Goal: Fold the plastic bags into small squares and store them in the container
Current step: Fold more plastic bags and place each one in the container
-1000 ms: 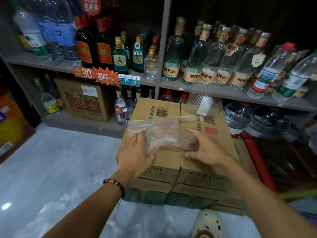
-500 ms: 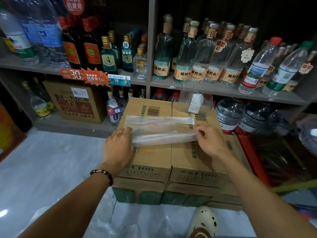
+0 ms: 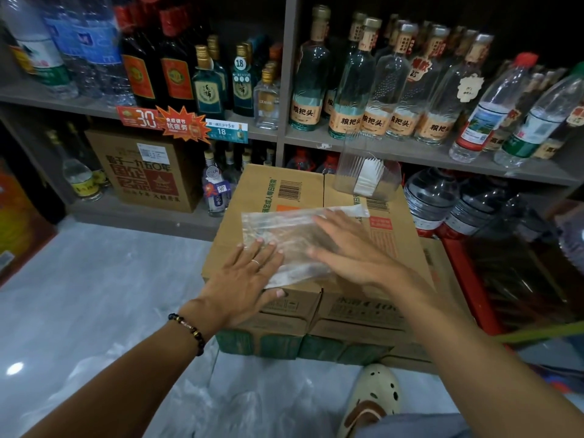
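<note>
Both hands, left hand (image 3: 243, 279) and right hand (image 3: 350, 254), press flat-fingered on a clear plastic bag (image 3: 284, 230) atop a cardboard box (image 3: 398, 248); trapped air could spring the slippery fold open.

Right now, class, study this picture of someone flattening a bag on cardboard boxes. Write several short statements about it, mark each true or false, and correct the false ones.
1. Both hands lie flat on the clear plastic bag. True.
2. The left hand wears a ring. True.
3. The clear plastic container holding folded white squares stands on the floor. False: it stands on the brown cardboard boxes.
4. The right hand pinches the bag's corner. False: its fingers are spread flat.
5. The bag is already a small square. False: it is a wide rectangle.
</note>
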Available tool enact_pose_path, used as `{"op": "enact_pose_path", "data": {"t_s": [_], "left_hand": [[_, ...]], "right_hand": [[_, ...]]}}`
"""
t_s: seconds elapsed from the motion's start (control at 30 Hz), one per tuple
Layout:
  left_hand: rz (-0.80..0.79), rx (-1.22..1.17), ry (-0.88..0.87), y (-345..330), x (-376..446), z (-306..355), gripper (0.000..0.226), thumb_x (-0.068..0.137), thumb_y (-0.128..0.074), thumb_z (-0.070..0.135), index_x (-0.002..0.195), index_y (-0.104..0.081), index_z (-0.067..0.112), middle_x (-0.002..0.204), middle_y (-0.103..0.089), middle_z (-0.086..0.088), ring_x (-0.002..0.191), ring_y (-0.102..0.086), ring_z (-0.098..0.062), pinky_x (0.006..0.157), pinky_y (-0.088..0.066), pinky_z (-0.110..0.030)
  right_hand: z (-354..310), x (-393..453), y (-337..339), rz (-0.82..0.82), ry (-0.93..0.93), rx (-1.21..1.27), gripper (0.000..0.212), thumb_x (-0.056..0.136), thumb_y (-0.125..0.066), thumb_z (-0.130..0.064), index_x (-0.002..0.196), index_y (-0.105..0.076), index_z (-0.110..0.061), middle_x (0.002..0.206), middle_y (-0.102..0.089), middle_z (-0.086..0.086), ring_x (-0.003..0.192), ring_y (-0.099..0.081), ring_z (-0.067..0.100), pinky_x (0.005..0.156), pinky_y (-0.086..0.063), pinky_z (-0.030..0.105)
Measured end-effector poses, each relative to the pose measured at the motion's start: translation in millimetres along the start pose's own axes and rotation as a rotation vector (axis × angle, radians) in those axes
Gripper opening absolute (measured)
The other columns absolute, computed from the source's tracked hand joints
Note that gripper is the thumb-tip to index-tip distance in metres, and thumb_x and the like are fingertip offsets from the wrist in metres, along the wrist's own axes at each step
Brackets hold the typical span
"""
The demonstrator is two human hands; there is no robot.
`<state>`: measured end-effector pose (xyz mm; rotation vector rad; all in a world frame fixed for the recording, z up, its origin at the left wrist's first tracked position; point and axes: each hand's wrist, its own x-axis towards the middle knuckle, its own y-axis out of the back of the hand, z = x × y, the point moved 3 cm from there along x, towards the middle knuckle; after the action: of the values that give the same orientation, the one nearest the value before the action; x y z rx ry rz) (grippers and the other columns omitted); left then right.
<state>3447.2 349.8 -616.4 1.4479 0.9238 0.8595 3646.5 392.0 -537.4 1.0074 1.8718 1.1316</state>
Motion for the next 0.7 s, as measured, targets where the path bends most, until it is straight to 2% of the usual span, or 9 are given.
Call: {"op": "enact_pose_path", "data": {"t_s": [0.07, 0.13, 0.27, 0.33, 0.4, 0.5, 0.6, 0.7], "left_hand": [[0.015, 0.034, 0.007, 0, -2, 1, 0.084, 0.097, 0.003, 0.062, 0.148, -0.038, 0.009, 0.151, -0.040, -0.012, 0.141, -0.035, -0.031, 0.112, -0.025, -0.048], [0.008, 0.038, 0.009, -3, -4, -1, 0.075, 0.102, -0.006, 0.054, 0.141, -0.048, 0.007, 0.143, -0.051, -0.014, 0.133, -0.047, -0.031, 0.106, -0.037, -0.050], [0.043, 0.012, -0.008, -3, -10, -1, 0.061, 0.101, -0.020, 0.045, 0.139, -0.051, 0.009, 0.139, -0.055, -0.012, 0.130, -0.052, -0.029, 0.105, -0.040, -0.050], [0.046, 0.015, 0.010, -2, -11, -2, 0.063, 0.103, -0.012, 0.044, 0.139, -0.051, 0.011, 0.139, -0.055, -0.010, 0.129, -0.052, -0.028, 0.106, -0.038, -0.048], [0.033, 0.006, 0.025, -1, -12, -2, 0.064, 0.103, -0.009, 0.044, 0.140, -0.051, 0.012, 0.140, -0.055, -0.009, 0.130, -0.052, -0.027, 0.106, -0.037, -0.047], [0.016, -0.027, 0.030, -1, -12, -2, 0.060, 0.102, -0.014, 0.044, 0.142, -0.048, 0.014, 0.142, -0.054, -0.009, 0.132, -0.049, -0.028, 0.106, -0.040, -0.048], [0.007, -0.085, 0.023, 7, -9, 1, 0.060, 0.101, -0.011, 0.044, 0.144, -0.045, 0.021, 0.143, -0.052, -0.011, 0.134, -0.046, -0.031, 0.109, -0.038, -0.050], [0.015, -0.144, 0.036, 21, -4, 7, 0.072, 0.092, 0.003, 0.049, 0.146, -0.039, 0.027, 0.150, -0.043, -0.008, 0.143, -0.032, -0.029, 0.115, -0.026, -0.044]], "right_hand": [[-18, 15, -12, 0.037, 0.048, -0.053, 0.060, 0.105, -0.024, -0.051, 0.158, -0.009, -0.026, 0.166, 0.005, -0.002, 0.152, 0.008, 0.015, 0.121, 0.005, 0.043], [-29, 31, -28, 0.021, 0.084, -0.102, 0.057, 0.107, -0.016, -0.045, 0.159, -0.008, -0.022, 0.166, 0.005, 0.000, 0.152, 0.008, 0.016, 0.123, 0.003, 0.042], [-22, 57, -55, -0.034, 0.106, -0.237, 0.057, 0.107, -0.011, -0.045, 0.159, -0.001, -0.023, 0.166, 0.011, 0.000, 0.152, 0.013, 0.015, 0.122, 0.008, 0.041], [-9, 61, -58, -0.052, 0.077, -0.285, 0.060, 0.105, -0.010, -0.051, 0.158, 0.003, -0.026, 0.165, 0.013, -0.001, 0.151, 0.014, 0.016, 0.122, 0.009, 0.043], [9, 60, -51, -0.037, 0.012, -0.299, 0.062, 0.104, -0.010, -0.054, 0.158, 0.005, -0.026, 0.165, 0.014, 0.000, 0.151, 0.013, 0.018, 0.122, 0.009, 0.046], [39, 53, -37, -0.003, -0.141, -0.274, 0.064, 0.104, -0.010, -0.055, 0.158, 0.004, -0.025, 0.166, 0.011, 0.003, 0.152, 0.011, 0.021, 0.122, 0.008, 0.046], [40, 37, -23, 0.051, -0.144, -0.199, 0.062, 0.105, -0.024, -0.050, 0.158, -0.014, -0.020, 0.167, -0.004, 0.004, 0.153, -0.003, 0.020, 0.123, -0.004, 0.044], [9, 13, -11, 0.116, 0.026, -0.089, 0.053, 0.102, -0.043, -0.044, 0.149, -0.038, -0.022, 0.161, -0.026, 0.001, 0.147, -0.023, 0.020, 0.120, -0.016, 0.043]]}}
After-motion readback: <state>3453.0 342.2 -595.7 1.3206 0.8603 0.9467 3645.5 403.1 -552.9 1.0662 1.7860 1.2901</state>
